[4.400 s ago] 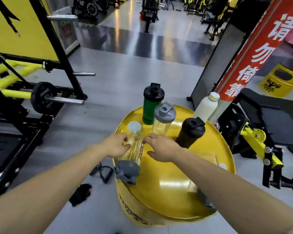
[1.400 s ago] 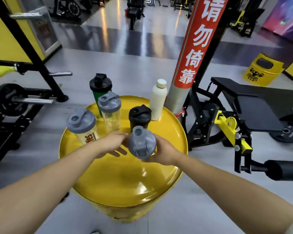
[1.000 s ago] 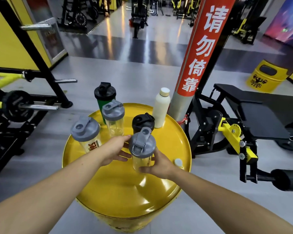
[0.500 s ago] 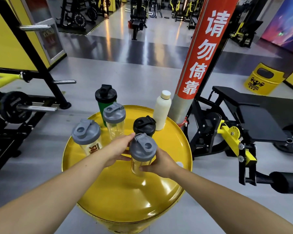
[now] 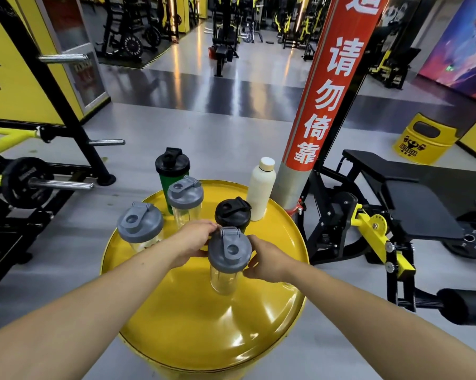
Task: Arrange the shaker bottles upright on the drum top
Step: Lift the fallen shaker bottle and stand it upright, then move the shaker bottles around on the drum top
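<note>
A clear shaker with a grey lid [image 5: 229,255] stands upright in the middle of the yellow drum top [image 5: 204,325]. My left hand [image 5: 194,238] touches its lid from the left and my right hand [image 5: 264,259] grips it from the right. Behind it stand a black shaker [image 5: 232,213], a clear grey-lidded shaker [image 5: 185,197], a green shaker with a black lid [image 5: 172,167] and a white bottle [image 5: 261,187]. Another clear grey-lidded shaker [image 5: 140,224] stands at the drum's left edge. All are upright.
A red padded pillar [image 5: 321,105] rises just behind the drum on the right. A black bench with yellow brackets [image 5: 395,204] stands to the right. A rack with a barbell and weight plate [image 5: 25,182] is on the left. A yellow bin [image 5: 420,142] sits far right.
The grey-lidded shaker that my hands held tilted now stands upright on the drum. Both hands stay at its lid. The view has shifted slightly closer.
</note>
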Available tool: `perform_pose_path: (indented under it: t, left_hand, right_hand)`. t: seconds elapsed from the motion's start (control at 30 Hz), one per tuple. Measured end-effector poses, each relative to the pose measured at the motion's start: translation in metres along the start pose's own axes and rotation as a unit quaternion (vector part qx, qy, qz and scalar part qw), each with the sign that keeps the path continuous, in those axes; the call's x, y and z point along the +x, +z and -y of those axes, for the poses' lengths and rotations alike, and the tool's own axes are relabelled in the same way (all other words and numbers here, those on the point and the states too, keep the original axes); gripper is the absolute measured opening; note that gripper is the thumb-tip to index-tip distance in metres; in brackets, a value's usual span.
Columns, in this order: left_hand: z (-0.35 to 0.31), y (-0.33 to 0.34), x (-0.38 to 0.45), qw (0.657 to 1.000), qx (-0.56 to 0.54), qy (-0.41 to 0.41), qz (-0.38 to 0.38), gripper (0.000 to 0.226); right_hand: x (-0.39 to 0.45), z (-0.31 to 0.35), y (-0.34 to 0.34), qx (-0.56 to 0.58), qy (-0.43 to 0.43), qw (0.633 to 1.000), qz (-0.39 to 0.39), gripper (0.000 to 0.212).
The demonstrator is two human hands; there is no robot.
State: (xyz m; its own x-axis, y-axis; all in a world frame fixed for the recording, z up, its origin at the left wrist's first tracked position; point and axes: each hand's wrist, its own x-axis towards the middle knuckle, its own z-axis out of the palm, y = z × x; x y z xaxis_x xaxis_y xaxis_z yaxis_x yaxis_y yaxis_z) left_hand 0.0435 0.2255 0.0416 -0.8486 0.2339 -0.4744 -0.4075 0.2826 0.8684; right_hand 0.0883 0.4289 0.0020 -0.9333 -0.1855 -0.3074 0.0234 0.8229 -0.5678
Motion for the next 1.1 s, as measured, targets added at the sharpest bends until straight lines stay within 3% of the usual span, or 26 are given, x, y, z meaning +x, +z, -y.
perform_pose_path:
  t: [0.3, 0.5, 0.63, 0.73, 0.8, 0.97, 1.03, 1.1]
  left_hand:
    - [-0.016, -0.006, 0.004, 1.0, 0.024, 0.018, -0.006, 0.027]
    - [-0.039, -0.023, 0.007, 0.988, 0.135, 0.071, -0.023, 0.022]
    - [-0.068, -0.046, 0.009, 0.957, 0.245, 0.153, -0.011, 0.019]
    - [-0.095, -0.074, 0.02, 0.897, 0.382, 0.219, -0.023, 0.021]
    - [-0.11, -0.093, 0.03, 0.858, 0.449, 0.244, -0.039, 0.027]
    - [-0.123, -0.131, 0.063, 0.798, 0.552, 0.24, -0.017, 0.036]
    - [-0.121, -0.141, 0.073, 0.788, 0.569, 0.232, -0.013, 0.033]
    - [-0.116, -0.147, 0.078, 0.8, 0.563, 0.208, 0.003, 0.03]
  right_hand:
    - [0.003, 0.011, -0.029, -0.042, -0.025, 0.999, 0.017, 0.054]
    - [0.01, 0.013, -0.058, -0.071, -0.017, 0.996, -0.049, 0.034]
    - [0.027, 0.026, -0.081, -0.083, -0.009, 0.987, -0.136, 0.024]
    - [0.045, 0.045, -0.097, -0.095, -0.003, 0.984, -0.152, 0.03]
    - [0.057, 0.062, -0.104, -0.118, -0.004, 0.982, -0.147, 0.034]
    - [0.092, 0.102, -0.1, -0.162, -0.014, 0.981, -0.107, 0.046]
    - [0.106, 0.117, -0.095, -0.16, -0.009, 0.984, -0.083, 0.055]
    - [0.118, 0.13, -0.088, -0.141, 0.001, 0.988, -0.054, 0.065]
